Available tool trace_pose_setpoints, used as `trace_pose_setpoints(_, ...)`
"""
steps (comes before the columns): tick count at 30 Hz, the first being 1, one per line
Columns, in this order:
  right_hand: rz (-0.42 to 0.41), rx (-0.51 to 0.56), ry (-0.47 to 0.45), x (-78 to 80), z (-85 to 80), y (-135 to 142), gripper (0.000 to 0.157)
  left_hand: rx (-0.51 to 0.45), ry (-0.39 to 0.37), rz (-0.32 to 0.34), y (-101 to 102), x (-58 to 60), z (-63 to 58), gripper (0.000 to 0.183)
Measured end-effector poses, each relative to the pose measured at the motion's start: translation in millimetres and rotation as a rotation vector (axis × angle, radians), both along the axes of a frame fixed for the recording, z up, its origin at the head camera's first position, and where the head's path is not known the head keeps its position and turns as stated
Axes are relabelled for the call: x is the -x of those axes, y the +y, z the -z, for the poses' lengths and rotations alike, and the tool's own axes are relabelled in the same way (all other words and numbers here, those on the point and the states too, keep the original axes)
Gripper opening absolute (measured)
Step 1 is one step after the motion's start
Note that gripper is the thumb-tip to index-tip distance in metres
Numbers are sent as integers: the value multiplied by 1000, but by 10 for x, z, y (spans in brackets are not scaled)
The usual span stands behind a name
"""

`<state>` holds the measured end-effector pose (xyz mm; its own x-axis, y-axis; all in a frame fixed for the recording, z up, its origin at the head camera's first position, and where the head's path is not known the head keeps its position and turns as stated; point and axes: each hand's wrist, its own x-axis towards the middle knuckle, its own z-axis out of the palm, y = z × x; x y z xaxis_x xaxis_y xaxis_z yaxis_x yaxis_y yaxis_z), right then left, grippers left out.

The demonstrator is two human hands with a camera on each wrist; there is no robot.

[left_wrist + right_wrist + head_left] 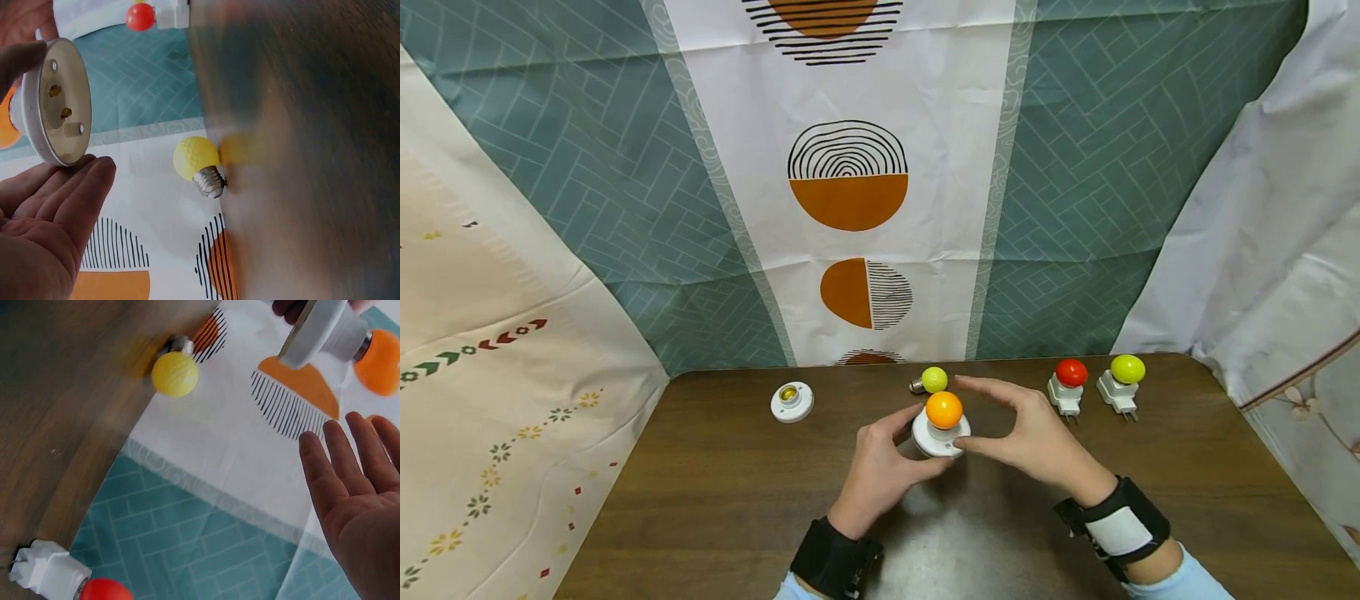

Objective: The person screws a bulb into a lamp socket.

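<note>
My left hand (880, 468) grips the rim of a round white lamp holder (931, 443), lifted off the table, with an orange light bulb (943, 409) seated in it. In the left wrist view the holder's hollow underside (74, 103) shows brass contacts. My right hand (1033, 435) spreads its straight fingers beside the holder; its thumb tip is near the rim, and contact is hard to tell. Behind the holder, a loose yellow bulb (935, 379) lies on its side, its metal screw base (209, 182) visible in the left wrist view.
Another white lamp holder (792, 402), without a bulb, sits at the left on the brown table (715, 508). At the back right stand a red bulb (1071, 372) and a yellow-green bulb (1127, 368) in white plug adapters. A patterned cloth (880, 242) hangs behind.
</note>
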<state>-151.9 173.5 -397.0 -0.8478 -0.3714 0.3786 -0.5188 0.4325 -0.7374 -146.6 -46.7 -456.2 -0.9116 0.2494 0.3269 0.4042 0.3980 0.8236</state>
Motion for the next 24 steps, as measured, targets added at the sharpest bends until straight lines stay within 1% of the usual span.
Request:
trace_pose_setpoints(2,3,-20,-11,51,88,45,71,-5,2,-2,-10,4,3,72)
trace_pose_setpoints(4,-2,-43,-17,81,142,74,73,-14,10,1,-16,9,3,72)
trace_pose_setpoints(8,-12,-89,-52,100,195,91,80,-20,12,13,-19,17,-4,72)
trace_pose_setpoints(12,-26,-123,-93,116,238,84,83,-17,-4,26,-21,14,-23,72)
trace_pose_setpoints(16,-50,-131,-102,132,261,67,81,-8,-6,41,-21,9,-34,72)
trace_pose_setpoints(24,-115,-101,-136,139,304,13,73,19,10,76,-27,1,-25,73)
